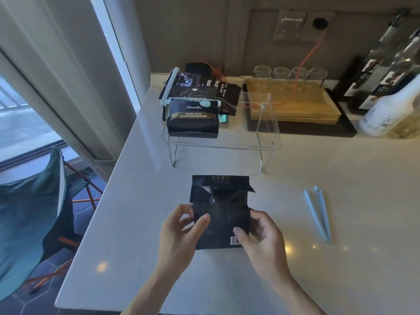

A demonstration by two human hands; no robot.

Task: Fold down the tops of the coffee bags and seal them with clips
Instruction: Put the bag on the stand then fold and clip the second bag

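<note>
A black coffee bag (221,208) lies back side up on the white counter in front of me, its crumpled top pointing away from me. My left hand (181,230) grips its lower left edge, thumb on top. My right hand (261,233) grips the lower right corner beside the barcode. An open pale blue sealing clip (318,214) lies on the counter to the right, apart from the bag. On the clear acrylic shelf (268,144) farther back stands a clipped black bag (193,118), with a white clip (193,102) across its top. Behind it lean more dark bags (195,87).
A wooden tray (295,105) with upturned glasses (291,72) sits at the back right, crossed by an orange cable. Bottles (386,87) stand at the far right. The counter's left edge drops off towards a teal folding chair (29,212) and a window.
</note>
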